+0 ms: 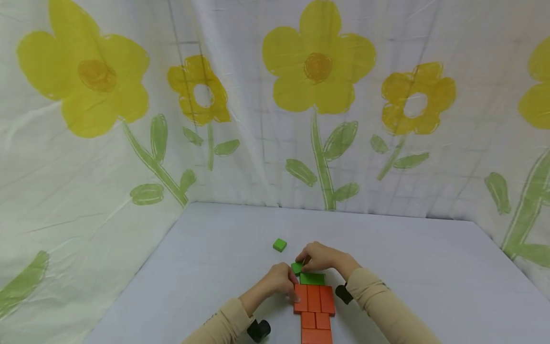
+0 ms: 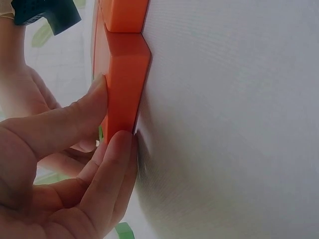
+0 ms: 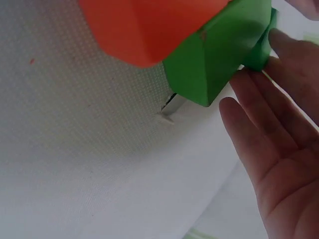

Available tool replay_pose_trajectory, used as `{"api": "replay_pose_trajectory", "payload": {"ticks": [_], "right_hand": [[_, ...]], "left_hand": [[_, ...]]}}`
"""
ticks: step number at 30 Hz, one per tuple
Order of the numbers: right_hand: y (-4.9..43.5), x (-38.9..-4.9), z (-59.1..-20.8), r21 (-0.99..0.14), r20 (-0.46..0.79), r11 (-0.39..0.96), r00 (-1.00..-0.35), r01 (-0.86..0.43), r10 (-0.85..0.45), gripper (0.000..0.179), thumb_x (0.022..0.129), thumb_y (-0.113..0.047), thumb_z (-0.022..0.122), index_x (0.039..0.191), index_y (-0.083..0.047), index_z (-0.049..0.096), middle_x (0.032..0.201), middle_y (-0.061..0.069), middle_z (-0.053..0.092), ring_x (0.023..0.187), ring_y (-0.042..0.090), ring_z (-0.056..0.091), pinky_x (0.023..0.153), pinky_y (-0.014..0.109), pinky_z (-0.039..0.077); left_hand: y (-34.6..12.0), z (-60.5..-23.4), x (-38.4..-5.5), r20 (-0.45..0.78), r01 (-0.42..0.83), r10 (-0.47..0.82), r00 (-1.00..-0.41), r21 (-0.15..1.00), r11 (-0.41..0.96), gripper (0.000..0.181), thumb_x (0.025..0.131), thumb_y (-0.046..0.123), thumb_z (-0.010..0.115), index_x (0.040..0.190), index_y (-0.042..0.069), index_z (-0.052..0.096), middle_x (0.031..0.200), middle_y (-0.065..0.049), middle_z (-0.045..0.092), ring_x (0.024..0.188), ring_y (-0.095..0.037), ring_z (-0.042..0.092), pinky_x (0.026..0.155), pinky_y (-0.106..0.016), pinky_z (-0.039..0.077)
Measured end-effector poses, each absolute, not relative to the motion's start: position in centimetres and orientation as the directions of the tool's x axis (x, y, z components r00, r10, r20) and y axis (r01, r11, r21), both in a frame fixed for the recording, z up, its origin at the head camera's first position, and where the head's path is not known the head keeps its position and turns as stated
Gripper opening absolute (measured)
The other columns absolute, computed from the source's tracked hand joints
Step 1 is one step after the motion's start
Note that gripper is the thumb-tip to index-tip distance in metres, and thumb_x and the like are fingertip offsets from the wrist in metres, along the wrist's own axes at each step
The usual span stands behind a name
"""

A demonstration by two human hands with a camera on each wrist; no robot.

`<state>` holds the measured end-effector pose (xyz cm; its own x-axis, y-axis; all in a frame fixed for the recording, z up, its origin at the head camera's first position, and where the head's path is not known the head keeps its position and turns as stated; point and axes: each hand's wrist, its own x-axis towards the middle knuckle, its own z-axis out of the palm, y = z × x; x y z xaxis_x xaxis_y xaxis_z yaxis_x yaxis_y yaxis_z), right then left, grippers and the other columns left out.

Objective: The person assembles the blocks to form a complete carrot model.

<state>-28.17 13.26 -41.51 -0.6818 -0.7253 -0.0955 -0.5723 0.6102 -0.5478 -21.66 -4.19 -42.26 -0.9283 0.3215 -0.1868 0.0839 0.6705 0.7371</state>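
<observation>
Orange blocks (image 1: 314, 298) lie side by side on the white table, with a green rectangular block (image 1: 312, 280) against their far edge. My left hand (image 1: 278, 279) grips the far left corner of the leftmost orange block (image 2: 127, 84), thumb on its top and fingertips at its end. Just beyond, my right hand (image 1: 319, 256) pinches a small green block (image 1: 296, 268) at the left end of the green rectangle. From the right wrist, that small block (image 3: 259, 52) is partly hidden behind the rectangle and fingers.
Another small green block (image 1: 280, 245) lies alone farther back. Nearer me, smaller orange blocks (image 1: 315, 321) continue the arrangement toward the frame's bottom edge. A white curtain (image 1: 240, 157) with printed flowers hangs behind the table (image 1: 408, 267). Black devices (image 1: 259, 330) sit at both wrists.
</observation>
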Motion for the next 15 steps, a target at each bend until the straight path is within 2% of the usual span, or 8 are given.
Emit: {"api": "replay_pose_trajectory", "payload": {"ticks": [6,15], "right_hand": [[13.32,-28.01,-41.48,-0.552,-0.075,0.594,-0.675,-0.585,-0.734,0.025,0.085,0.001,0.068,0.109,0.005,0.07,0.097,0.009,0.072,0.085,0.013,0.066,0.075,0.024,0.051],[13.36,-27.89,-41.4,-0.54,-0.065,0.594,-0.674,-0.596,-0.736,0.022,0.085,0.0,0.07,0.106,0.004,0.071,0.096,0.008,0.072,0.086,0.015,0.066,0.077,0.027,0.051]], "left_hand": [[-4.22,-42.19,-21.69,-0.194,0.079,0.324,-0.926,0.739,0.669,0.024,0.063,-0.003,0.087,0.076,0.0,0.066,0.07,-0.004,0.058,0.066,-0.017,0.048,0.057,-0.028,0.039],[-4.24,-42.18,-21.65,-0.193,0.082,0.328,-0.925,0.741,0.666,0.024,0.063,-0.003,0.087,0.076,0.0,0.066,0.07,-0.003,0.058,0.065,-0.017,0.048,0.056,-0.028,0.039]]}}
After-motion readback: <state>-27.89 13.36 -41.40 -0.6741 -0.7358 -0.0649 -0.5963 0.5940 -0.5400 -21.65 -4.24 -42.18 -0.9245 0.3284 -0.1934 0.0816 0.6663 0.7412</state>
